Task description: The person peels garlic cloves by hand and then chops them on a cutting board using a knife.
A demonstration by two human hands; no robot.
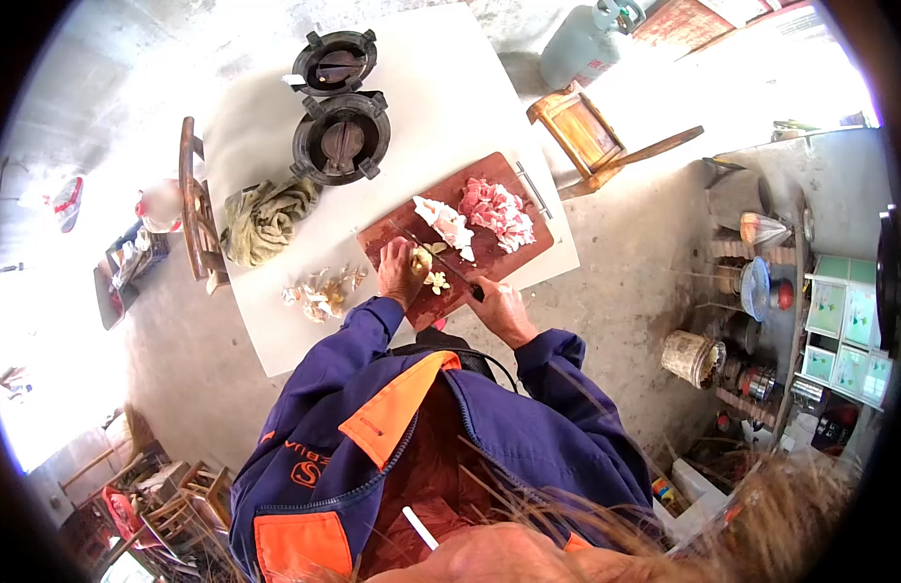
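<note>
My right hand (500, 311) is wrapped round the dark handle of a kitchen knife (441, 264), whose blade reaches up and left across the reddish cutting board (529, 206). At the blade, my left hand (402, 273) has its fingers curled on pale yellowish pieces that look like garlic (421, 260). Some cut bits (437, 283) lie just below, on the board. Beyond the knife sit a pile of whitish, fatty meat (444, 224) and a larger pile of pink sliced meat (499, 214). Papery peelings (321, 294) lie on the table left of my left hand.
The white table (441, 87) also bears two black round stove-like pieces (342, 146) and a crumpled green cloth (266, 222). Wooden chairs stand at the left (200, 204) and right (587, 136). A gas cylinder (579, 49) is behind; a shelf with pots (752, 291) is at right.
</note>
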